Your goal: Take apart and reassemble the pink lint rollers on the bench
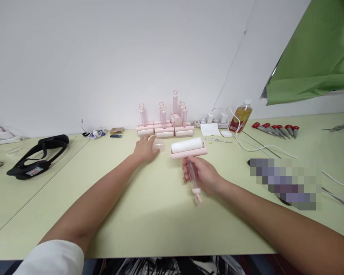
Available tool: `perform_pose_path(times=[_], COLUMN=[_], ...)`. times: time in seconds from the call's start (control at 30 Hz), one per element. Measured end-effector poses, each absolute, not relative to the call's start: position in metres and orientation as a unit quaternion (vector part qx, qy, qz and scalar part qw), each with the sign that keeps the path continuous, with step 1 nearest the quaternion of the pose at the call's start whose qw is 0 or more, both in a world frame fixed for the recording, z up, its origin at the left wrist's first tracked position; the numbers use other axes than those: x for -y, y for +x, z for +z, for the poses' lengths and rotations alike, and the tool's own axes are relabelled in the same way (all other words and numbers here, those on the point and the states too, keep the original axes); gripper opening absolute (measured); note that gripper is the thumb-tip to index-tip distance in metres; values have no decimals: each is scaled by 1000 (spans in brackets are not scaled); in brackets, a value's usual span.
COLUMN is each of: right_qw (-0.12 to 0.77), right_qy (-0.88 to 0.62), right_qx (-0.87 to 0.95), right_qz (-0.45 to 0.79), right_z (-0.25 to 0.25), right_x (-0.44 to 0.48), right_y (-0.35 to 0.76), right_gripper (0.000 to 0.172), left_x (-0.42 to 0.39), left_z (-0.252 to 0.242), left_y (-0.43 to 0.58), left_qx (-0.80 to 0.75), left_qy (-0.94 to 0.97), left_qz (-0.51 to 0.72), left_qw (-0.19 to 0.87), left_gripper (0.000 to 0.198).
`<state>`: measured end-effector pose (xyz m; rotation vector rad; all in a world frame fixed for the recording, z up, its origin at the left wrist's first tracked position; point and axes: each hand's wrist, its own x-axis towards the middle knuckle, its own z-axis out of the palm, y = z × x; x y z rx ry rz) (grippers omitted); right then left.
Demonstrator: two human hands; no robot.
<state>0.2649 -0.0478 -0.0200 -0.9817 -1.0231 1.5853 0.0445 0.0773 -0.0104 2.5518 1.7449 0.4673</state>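
My right hand (205, 173) is wrapped around the clear pink handle of a lint roller (189, 151). Its white roll is at the top in a pink frame, and a loop hangs at the handle's lower end. My left hand (145, 149) rests low over the table with its fingers stretched forward. By its thumb lies a small clear plastic piece (159, 146); whether they touch, I cannot tell. Just beyond that hand, several more pink lint rollers (164, 131) stand in a group against the wall, most with handles up.
A tilted bottle (240, 117), white chargers and cables (209, 118), and red-capped tools (278, 129) line the right back. Tweezers (218, 140) lie before a white paper (210, 129). A black strap headset (40, 156) sits left; a blurred-out object (283, 185) lies right.
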Motion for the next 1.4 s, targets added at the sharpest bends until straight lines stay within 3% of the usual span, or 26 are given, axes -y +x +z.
perform_pose_path(times=[0.17,0.33,0.43,1.13,1.4], right_qw=[385,317,291,238,231], right_qy=[-411,-400,-381,-403,-431], right_qx=[458,493,515,563,626], right_qz=[688,705,710,681,607], right_z=[-27,-26,-25,-26,-22], right_x=[53,57,61,67,70], right_y=[259,256,254,252,251], right_gripper=[29,27,27,31,31], left_x=[-81,-28,4,34,36], left_z=[-16,-4,2,-12,-7], left_y=[31,31,30,29,28], left_qx=[-537,-466,-403,-367,-347], left_qy=[829,756,756,773,812], left_qz=[129,272,298,304,290], left_qw=[89,371,421,418,369], left_gripper=[60,57,50,58,56])
